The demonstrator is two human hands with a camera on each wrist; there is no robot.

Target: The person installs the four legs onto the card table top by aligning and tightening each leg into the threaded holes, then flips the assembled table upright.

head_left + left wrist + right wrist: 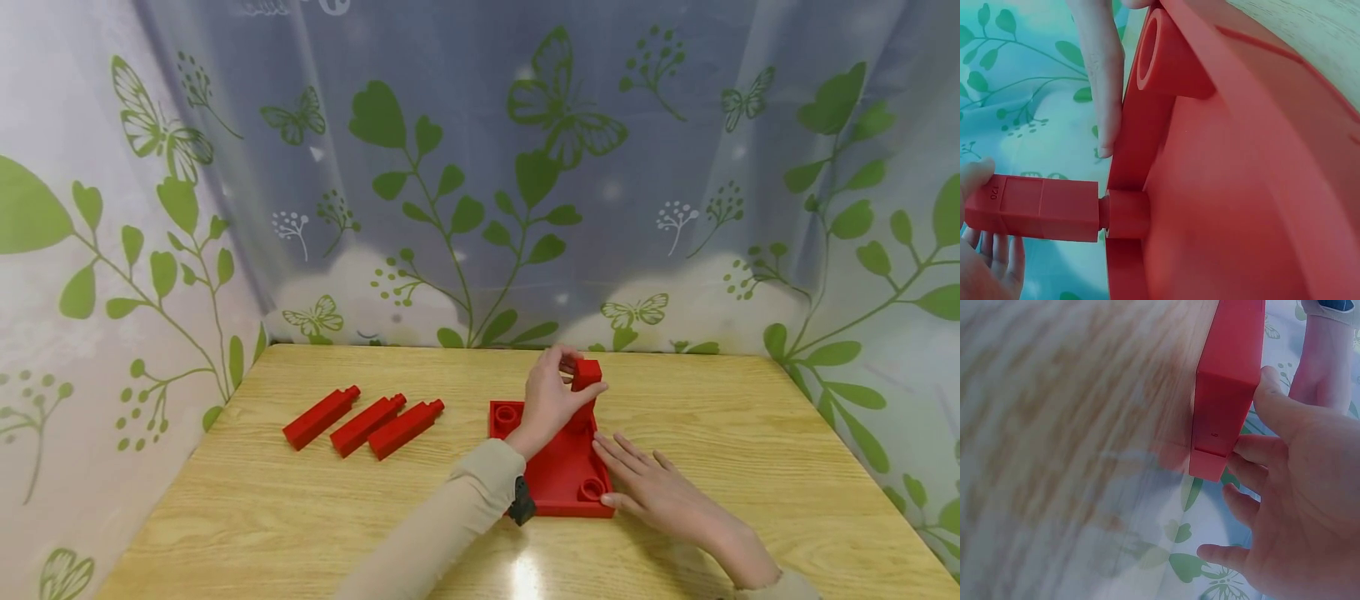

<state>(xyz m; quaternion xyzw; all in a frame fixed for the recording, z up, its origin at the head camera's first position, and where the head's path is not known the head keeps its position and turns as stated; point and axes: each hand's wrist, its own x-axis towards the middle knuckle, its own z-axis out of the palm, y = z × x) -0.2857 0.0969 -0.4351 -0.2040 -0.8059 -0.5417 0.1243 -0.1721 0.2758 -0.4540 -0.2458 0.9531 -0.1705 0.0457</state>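
Note:
A red square tray (558, 467) with round sockets in its corners lies on the table. At its far right corner the left hand (551, 400) holds a red leg (587, 375) upright between thumb and fingers. In the left wrist view the leg (1054, 208) has its narrow end at the socket (1129, 214), with a thin neck showing between them. The right hand (667, 496) rests its fingertips and thumb against the tray's right side; the right wrist view shows the hand (1304, 487) with fingers spread, touching the tray's outer wall (1225, 412).
Three more red legs, (321, 418) the leftmost, lie side by side on the left part of the wooden table (247, 500). A curtain printed with leaves and butterflies (480, 167) stands behind the table and at both sides. A dark watch (521, 502) is on the left wrist.

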